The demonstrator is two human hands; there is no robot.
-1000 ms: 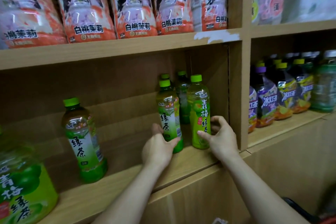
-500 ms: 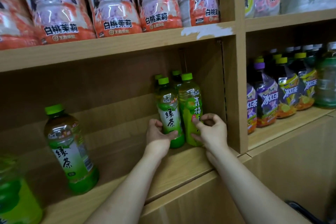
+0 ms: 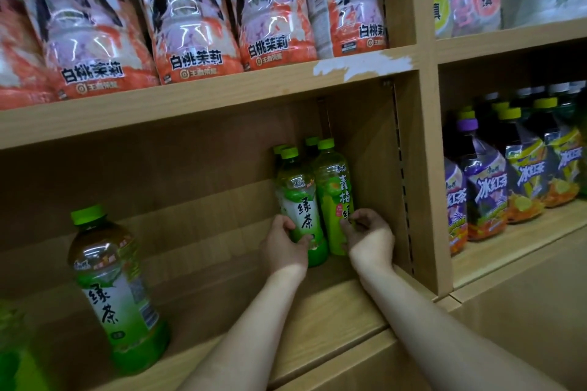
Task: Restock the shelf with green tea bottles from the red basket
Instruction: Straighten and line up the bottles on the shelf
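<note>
1. Against the wooden divider (image 3: 425, 168) at the right end of the shelf (image 3: 333, 305), the left hand (image 3: 286, 247) is wrapped around the lower body of a green tea bottle (image 3: 300, 209), and the right hand (image 3: 368, 240) has curled fingers pinching the lower label of the lime-green bottle (image 3: 333, 200) standing between that one and the divider.
2. Both bottles stand upright and touch each other; two more green caps show just behind them, toward the back wall.
3. Risk, as I judge it: pushing either front bottle deeper could knock the rear ones over, since they are packed close and tall for their bases.
4. Risk: the right hand sits squeezed between bottle and divider, so pulling it out carelessly could drag the lime-green bottle forward off balance.
5. Well to the left of the divider, a lone green tea bottle (image 3: 114, 289) stands near the shelf's front edge; a sweep of the left forearm could tip it off.
6. Beyond the divider stand purple iced tea bottles (image 3: 482, 187); above, pouches (image 3: 190, 25) fill the upper shelf.
7. The red basket is out of view.
</note>
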